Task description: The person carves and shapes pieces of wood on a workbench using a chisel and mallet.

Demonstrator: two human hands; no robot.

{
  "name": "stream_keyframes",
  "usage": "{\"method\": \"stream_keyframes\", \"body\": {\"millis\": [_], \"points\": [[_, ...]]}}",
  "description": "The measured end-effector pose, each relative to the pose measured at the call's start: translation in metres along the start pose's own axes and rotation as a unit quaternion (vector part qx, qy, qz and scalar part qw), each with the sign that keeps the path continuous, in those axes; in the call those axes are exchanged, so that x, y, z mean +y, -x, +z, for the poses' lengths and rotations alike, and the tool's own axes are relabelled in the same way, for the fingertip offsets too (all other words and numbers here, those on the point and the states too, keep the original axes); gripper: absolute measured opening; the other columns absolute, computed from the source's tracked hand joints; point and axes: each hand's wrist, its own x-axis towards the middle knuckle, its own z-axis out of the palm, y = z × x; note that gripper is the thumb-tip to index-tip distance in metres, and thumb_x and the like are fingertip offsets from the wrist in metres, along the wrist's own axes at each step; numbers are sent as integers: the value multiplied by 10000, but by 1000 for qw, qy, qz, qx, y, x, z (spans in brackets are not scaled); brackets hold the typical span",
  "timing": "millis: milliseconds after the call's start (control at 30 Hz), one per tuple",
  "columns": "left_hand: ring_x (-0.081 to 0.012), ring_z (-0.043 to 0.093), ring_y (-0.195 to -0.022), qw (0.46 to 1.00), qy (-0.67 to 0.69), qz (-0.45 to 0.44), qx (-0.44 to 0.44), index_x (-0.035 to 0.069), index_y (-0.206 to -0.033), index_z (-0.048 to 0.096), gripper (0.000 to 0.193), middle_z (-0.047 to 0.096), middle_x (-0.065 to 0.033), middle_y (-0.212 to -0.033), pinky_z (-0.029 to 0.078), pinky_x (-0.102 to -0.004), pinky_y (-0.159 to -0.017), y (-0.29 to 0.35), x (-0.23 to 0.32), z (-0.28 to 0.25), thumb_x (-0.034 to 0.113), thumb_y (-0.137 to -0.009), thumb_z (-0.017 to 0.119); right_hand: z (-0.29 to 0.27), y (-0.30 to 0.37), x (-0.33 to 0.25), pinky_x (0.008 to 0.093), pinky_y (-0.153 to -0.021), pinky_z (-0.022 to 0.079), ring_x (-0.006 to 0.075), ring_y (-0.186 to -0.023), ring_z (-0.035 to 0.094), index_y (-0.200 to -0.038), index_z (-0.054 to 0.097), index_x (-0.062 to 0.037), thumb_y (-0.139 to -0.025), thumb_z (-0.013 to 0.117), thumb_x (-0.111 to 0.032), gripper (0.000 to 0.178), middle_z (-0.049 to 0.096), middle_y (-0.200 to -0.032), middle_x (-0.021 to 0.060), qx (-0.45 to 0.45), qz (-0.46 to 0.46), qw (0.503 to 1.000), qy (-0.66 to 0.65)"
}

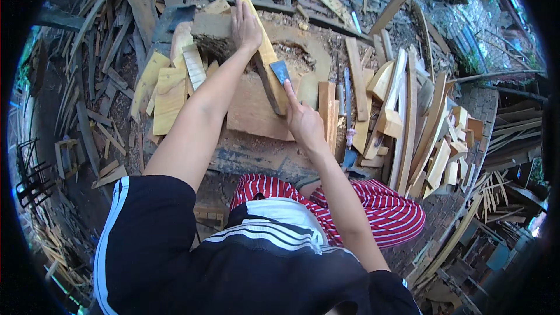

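Observation:
A long, pale yellow wooden bar [265, 52] lies slanted across a brown wooden block [256, 114]. Along the bar's far left side, my left hand [246, 29] rests with its fingers stretched out and touching it; its thumb is not clearly visible. My right hand [304, 121] is closed round a tool at the bar's near end, index finger pressed along it. What shows of this tool is a flat, blue-grey blade [280, 72] lying against the wood; its handle is hidden in my hand.
Flat yellow boards [170, 100] lie left of the block. To its right are a slim blue-handled tool [348, 99], upright strips [328, 111] and a heap of cut wood pieces [449, 151]. Scrap planks [140, 0] crowd the far side. Red striped cloth [379, 210] covers my legs.

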Motion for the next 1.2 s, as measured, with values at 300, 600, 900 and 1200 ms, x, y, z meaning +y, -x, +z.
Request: {"method": "stream_keyframes", "body": {"millis": [300, 600, 900, 1200], "points": [[-461, 233, -1347, 998, 41, -18, -45, -40, -1459, 155, 928, 202, -293, -1466, 190, -493, -1140, 132, 46, -42, 318, -790, 690, 38, 43, 59, 439, -863, 472, 409, -1037, 616, -1498, 244, -181, -951, 487, -185, 598, 602, -1199, 247, 108, 144, 932, -316], [-284, 550, -1086, 766, 565, -245, -188, -10, -1392, 261, 683, 518, -200, -1190, 479, -399, -939, 115, 46, -79, 62, -791, 575, 99, 68, 115, 384, -1056, 356, 353, -1292, 442, -1476, 259, -49, -869, 579, -131, 691, 385, -1453, 215, 144, 82, 965, -205], [-237, 609, -1047, 501, 747, -307, -311, -107, -1315, 415, 505, 560, -183, -1231, 509, -338, -957, 129, -13, -138, 98, -856, 459, 114, 78, 83, 514, -852, 453, 437, -962, 560, -1522, 133, -226, -865, 529, -118, 774, 485, -1142, 294, 18, 162, 954, -250], [-264, 595, -1107, 557, 710, -317, -292, -76, -1316, 396, 578, 554, -175, -1219, 478, -386, -1012, 177, -33, -191, 54, -764, 511, 133, 75, 80, 511, -879, 454, 449, -978, 558, -1526, 72, -204, -878, 526, -101, 798, 488, -1133, 286, 36, 174, 952, -250]]}}
